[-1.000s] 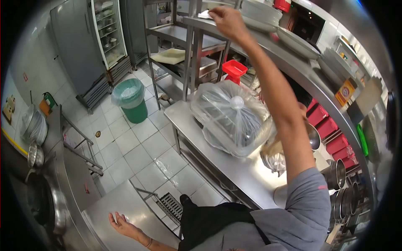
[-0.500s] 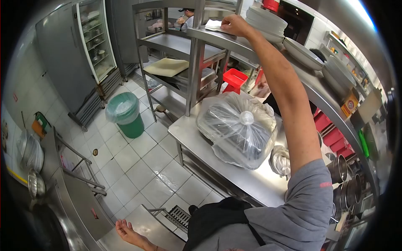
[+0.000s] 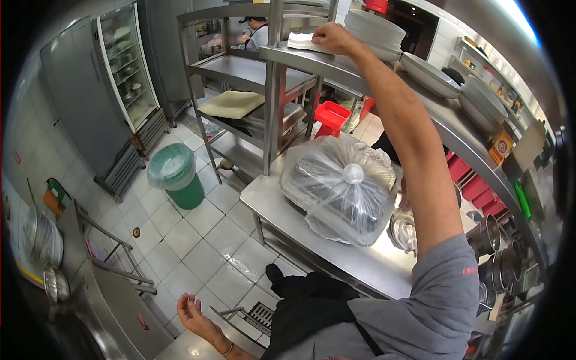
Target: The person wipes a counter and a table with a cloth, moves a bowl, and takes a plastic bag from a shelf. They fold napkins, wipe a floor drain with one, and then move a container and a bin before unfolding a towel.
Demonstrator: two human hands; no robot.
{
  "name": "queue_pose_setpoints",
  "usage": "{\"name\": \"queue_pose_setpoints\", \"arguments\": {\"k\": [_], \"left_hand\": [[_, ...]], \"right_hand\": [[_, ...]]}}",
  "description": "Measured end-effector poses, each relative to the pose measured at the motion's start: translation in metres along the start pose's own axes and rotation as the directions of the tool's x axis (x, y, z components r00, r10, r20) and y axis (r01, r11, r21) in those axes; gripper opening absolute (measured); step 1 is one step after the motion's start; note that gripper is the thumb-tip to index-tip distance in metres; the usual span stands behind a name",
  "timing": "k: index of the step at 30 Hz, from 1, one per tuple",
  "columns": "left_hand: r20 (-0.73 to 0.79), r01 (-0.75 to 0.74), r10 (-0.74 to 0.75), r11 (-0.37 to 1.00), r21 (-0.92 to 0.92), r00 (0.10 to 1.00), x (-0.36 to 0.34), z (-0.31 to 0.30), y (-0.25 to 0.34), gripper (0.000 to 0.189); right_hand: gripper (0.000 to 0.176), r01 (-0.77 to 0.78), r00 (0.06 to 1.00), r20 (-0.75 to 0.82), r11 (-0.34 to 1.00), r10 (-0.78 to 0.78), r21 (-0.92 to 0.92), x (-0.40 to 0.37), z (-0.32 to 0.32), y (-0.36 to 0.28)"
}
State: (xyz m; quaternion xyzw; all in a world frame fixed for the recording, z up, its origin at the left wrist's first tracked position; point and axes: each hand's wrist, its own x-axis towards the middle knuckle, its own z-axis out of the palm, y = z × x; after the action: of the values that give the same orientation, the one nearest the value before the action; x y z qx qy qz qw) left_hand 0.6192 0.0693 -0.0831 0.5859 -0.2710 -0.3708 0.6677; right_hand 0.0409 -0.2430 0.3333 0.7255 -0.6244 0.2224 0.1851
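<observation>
My right hand (image 3: 337,39) reaches up to the high steel shelf (image 3: 360,67). Its fingers are closed on the edge of a small stack of folded white paper napkins (image 3: 301,41) lying on that shelf. White plates (image 3: 373,33) are piled just beside this hand. Down at the lower left, my left hand (image 3: 197,317) is held in the air with its fingers loosely curled apart and nothing in it. Under my right arm, a large container wrapped in clear plastic (image 3: 336,189) sits on the steel table (image 3: 270,201).
A green bin (image 3: 185,191) with a plastic liner stands on the tiled floor. Steel racks (image 3: 237,129) rise behind the table. Metal pots (image 3: 501,270) are stacked at the right. A person (image 3: 257,35) is at the back. A steel counter (image 3: 114,300) runs along the left.
My left hand has risen and shifted right, showing more of the forearm. My right hand stays on the napkins, of which more now shows. The whole view has tilted slightly.
</observation>
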Motion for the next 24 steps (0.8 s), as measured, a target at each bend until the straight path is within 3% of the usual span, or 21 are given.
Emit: {"name": "queue_pose_setpoints", "arguments": {"k": [2,6,7,8,9,10,12,13,15,16,18,20,22,23,24], "left_hand": [[0.028,0.004,-0.002,0.998,-0.068,1.000,0.008,0.024,0.002,0.028],[0.318,0.014,0.076,0.962,-0.271,0.945,0.013,0.106,0.038,0.023],[0.405,0.058,0.086,0.942,-0.332,0.910,0.011,0.132,0.050,0.020],[0.532,0.091,0.097,0.944,-0.316,0.841,0.013,0.155,0.059,0.020],[0.646,0.120,0.107,0.947,-0.298,0.756,0.016,0.178,0.067,0.020],[0.756,0.188,0.123,0.931,-0.312,0.643,0.018,0.200,0.077,0.025],[0.891,0.323,0.172,0.889,-0.323,0.420,0.025,0.244,0.107,0.042],[0.921,0.391,0.208,0.858,-0.334,0.329,0.030,0.269,0.125,0.054],[0.956,0.696,0.261,0.661,-0.280,0.136,0.047,0.317,0.152,0.076],[0.955,0.741,0.281,0.622,-0.252,0.089,0.055,0.332,0.161,0.078],[0.942,0.815,0.336,0.548,-0.187,-0.010,0.071,0.359,0.177,0.083],[0.984,0.719,0.162,0.676,-0.163,0.072,0.085,0.375,0.168,0.070],[0.985,0.619,-0.003,0.778,-0.105,0.170,0.095,0.390,0.152,0.057],[0.985,0.719,-0.032,0.688,-0.101,0.169,0.093,0.398,0.148,0.045],[0.981,0.705,-0.038,0.701,-0.111,0.192,0.090,0.404,0.145,0.045]], "right_hand": [[0.020,-0.008,0.998,-0.056,1.000,0.007,-0.006,0.000,0.000,-0.001],[0.017,0.004,0.946,-0.322,0.996,-0.033,-0.090,0.011,0.007,0.009],[0.033,-0.057,0.989,-0.139,0.993,0.042,-0.100,0.033,0.003,0.032],[0.053,-0.115,0.991,0.050,0.986,0.121,-0.118,0.068,-0.003,0.067],[0.045,-0.139,0.990,-0.048,0.986,0.135,-0.094,0.060,-0.010,0.046],[0.038,-0.099,0.954,-0.286,0.995,0.090,-0.019,0.026,-0.013,-0.002],[0.025,0.097,0.850,-0.524,0.993,-0.049,0.064,-0.026,-0.015,-0.078],[0.020,0.165,0.853,-0.511,0.984,-0.109,0.066,-0.052,-0.010,-0.111],[0.038,0.248,0.940,-0.235,0.968,-0.249,-0.032,-0.096,0.006,-0.158],[0.038,0.421,0.878,-0.252,0.907,-0.407,0.000,-0.117,0.024,-0.171],[0.018,0.518,0.853,-0.164,0.844,-0.496,0.138,-0.138,0.047,-0.197],[0.018,0.624,0.768,-0.228,0.779,-0.598,0.064,-0.149,0.078,-0.197],[0.018,0.566,0.824,-0.126,0.785,-0.553,0.251,-0.143,0.076,-0.182],[0.017,0.521,0.844,-0.070,0.782,-0.531,0.342,-0.143,0.072,-0.175],[0.018,0.499,0.865,-0.113,0.814,-0.489,0.299,-0.138,0.065,-0.166]]}}
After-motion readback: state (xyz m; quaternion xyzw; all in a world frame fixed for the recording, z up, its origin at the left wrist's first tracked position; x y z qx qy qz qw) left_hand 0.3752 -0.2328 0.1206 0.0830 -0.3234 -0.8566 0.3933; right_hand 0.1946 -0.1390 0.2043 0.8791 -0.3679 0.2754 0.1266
